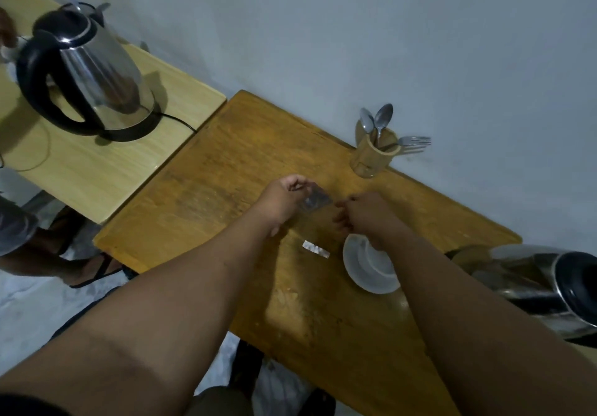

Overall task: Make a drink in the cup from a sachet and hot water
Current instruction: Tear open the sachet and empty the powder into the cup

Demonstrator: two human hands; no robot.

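My left hand [281, 198] pinches a small silvery sachet [315, 200] above the middle of the wooden table [226, 170]. Just to its right, my right hand [361, 215] has its fingers curled; whether they touch the sachet's edge I cannot tell. A torn-off silvery strip [316, 249] lies on the table below the hands. A white cup on a white saucer [365, 273] stands under my right forearm, partly hidden by it. A steel electric kettle [87, 69] with a black handle sits on its base at the far left.
A wooden holder [371, 157] with spoons and a fork stands against the wall at the back. A second steel vessel [542, 289] lies at the right edge. The kettle's lighter table [106, 170] adjoins on the left. Another person's legs and a sandal [93, 273] are at lower left.
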